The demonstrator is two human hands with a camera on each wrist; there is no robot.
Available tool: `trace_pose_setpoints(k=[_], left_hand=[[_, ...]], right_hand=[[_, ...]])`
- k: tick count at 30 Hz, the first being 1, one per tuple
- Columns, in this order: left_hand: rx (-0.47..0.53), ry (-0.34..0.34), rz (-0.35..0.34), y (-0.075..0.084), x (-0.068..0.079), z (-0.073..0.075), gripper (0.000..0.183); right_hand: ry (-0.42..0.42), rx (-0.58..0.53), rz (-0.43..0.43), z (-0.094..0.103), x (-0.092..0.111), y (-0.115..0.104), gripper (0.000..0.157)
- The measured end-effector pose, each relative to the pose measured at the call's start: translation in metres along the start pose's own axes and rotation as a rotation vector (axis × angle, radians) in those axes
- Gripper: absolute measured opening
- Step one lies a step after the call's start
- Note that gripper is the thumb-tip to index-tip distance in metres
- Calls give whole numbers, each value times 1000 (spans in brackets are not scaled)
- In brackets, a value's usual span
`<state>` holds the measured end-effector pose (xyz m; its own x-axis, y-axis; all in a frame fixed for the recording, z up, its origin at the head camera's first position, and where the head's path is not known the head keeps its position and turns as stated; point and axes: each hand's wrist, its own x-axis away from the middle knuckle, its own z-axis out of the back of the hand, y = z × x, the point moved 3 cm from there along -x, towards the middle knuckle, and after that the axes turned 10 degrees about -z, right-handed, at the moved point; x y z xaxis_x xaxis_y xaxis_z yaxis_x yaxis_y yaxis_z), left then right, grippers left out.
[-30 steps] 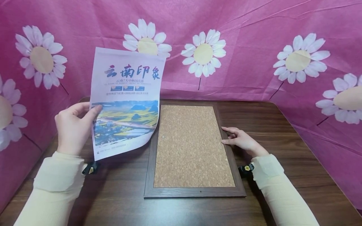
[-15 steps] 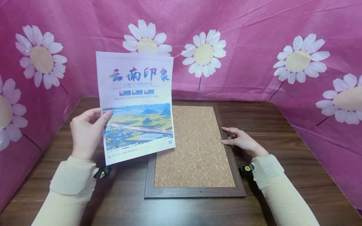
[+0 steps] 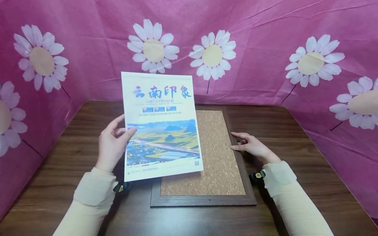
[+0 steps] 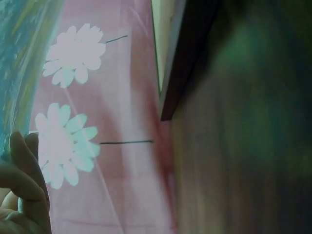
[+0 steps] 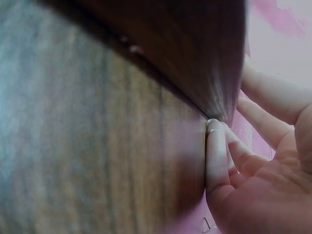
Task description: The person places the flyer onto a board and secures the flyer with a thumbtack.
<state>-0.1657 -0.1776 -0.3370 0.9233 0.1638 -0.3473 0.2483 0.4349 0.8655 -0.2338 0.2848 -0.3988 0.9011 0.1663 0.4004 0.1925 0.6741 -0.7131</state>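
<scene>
My left hand pinches the left edge of a printed paper poster between thumb and fingers. The sheet shows large Chinese lettering above a landscape picture and hangs partly over a cork board with a dark wooden frame, covering its left side. In the left wrist view, the poster and curled fingers fill the left edge. With fairly straight fingers, my right hand touches the board's right frame edge. The right wrist view shows fingertips against the frame's side, low by the tabletop.
The board lies on a dark brown wooden table. Behind and beside the table hangs a pink cloth printed with white daisies. A small black device is strapped at the right wrist, and a similar one at the left.
My left hand has carried the poster rightward and lower, so it overlaps more of the board. The sheet's curled lower right corner has flattened. My right hand and the board have stayed put.
</scene>
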Motion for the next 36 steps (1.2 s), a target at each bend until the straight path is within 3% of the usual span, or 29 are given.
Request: trace_pose_setpoints(k=[7, 15, 21, 29, 36], left_hand=[[133, -95, 76, -14, 7, -20, 64], [183, -296, 175, -24, 10, -40, 67], [178, -343, 176, -23, 7, -48, 65], [204, -479, 178, -20, 1, -71, 66], [194, -548, 183, -17, -2, -83, 66]], right_hand=[[-6, -9, -3, 0, 1, -2, 74], [-6, 3, 2, 2, 1, -2, 74], [-4, 2, -4, 1, 0, -4, 74], [-11, -11, -15, 0, -1, 0, 76], [-23, -16, -15, -2, 0, 0, 76]])
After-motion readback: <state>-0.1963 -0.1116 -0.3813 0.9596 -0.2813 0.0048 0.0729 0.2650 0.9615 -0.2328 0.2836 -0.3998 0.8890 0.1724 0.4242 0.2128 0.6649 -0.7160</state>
